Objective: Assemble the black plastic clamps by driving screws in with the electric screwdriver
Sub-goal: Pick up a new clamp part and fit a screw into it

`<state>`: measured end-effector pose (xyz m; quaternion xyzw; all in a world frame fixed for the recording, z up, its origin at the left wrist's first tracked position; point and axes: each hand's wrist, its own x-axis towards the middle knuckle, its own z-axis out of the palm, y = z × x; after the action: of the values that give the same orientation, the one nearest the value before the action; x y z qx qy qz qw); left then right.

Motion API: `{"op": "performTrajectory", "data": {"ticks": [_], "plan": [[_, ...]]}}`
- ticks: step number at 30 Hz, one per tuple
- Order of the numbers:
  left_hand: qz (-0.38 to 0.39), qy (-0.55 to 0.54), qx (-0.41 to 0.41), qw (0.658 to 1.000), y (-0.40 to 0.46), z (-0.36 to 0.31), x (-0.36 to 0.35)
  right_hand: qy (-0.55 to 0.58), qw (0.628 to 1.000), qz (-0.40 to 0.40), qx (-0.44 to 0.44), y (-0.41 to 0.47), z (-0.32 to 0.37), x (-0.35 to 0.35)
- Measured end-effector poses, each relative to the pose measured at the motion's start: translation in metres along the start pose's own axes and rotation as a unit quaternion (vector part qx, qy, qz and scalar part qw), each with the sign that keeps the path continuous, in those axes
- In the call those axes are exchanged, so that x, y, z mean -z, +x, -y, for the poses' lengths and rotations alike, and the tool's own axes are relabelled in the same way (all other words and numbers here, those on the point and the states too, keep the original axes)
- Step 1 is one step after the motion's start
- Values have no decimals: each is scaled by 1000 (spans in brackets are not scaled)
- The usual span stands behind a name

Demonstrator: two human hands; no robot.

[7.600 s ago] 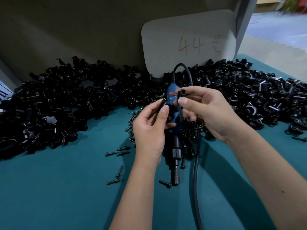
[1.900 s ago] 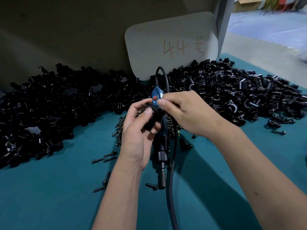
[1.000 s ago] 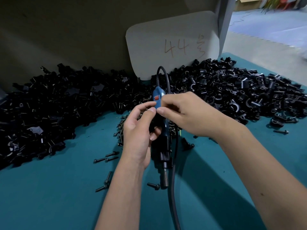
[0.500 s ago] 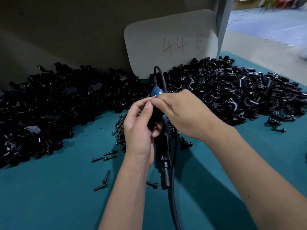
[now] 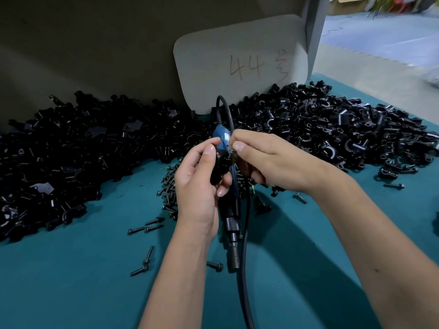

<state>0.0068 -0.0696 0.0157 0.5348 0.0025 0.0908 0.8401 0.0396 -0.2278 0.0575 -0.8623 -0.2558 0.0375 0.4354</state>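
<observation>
My left hand (image 5: 199, 184) pinches a black clamp (image 5: 219, 166) between thumb and fingers, above the mat (image 5: 71, 281). My right hand (image 5: 266, 162) meets it from the right, its thumb and forefinger nipping what looks like a screw (image 5: 231, 153) at the clamp's upper right face; the screw is too small to make out fully. Its axis seems to run roughly left to right, toward the clamp.

The screwdriver (image 5: 229, 210) lies on the mat directly beneath both hands, long axis running away from me, bit end (image 5: 235, 262) nearest me, cord (image 5: 244, 257) just beside it on the right. Neither hand touches it. I judge that my right hand is the one to free up and drop onto it, since my left carries the clamp.

Parts piles (image 5: 83, 157) flank the hands left and right; loose screws (image 5: 147, 227) lie to the left. Bare mat toward me gives room.
</observation>
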Motion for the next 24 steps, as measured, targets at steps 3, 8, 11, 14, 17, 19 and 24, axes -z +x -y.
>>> {"op": "performTrajectory", "data": {"ticks": [3, 8, 11, 14, 17, 19, 24], "plan": [[-22, 21, -1, 1000, 2, 0, 1, 22, 1000, -4, -1, 1, -1, -1], [27, 28, 14, 999, 3, -2, 5, -59, 997, -22, 37, 3, -2, -2], [67, -6, 41, 997, 1, -2, 6, -87, 994, -46, 44, 5, -6, 1], [73, -10, 38, 997, -1, -1, 1, -113, 990, -70, 53, 7, -9, 3], [77, -7, 37, 996, -2, -1, -2, -111, 990, -77, 48, 6, -9, 4], [88, -11, 39, 995, -2, -2, -2, -63, 994, -83, 34, 6, -9, 2], [81, -35, 56, 995, -1, -3, 1, -59, 995, -80, 26, 7, -6, 0]]}}
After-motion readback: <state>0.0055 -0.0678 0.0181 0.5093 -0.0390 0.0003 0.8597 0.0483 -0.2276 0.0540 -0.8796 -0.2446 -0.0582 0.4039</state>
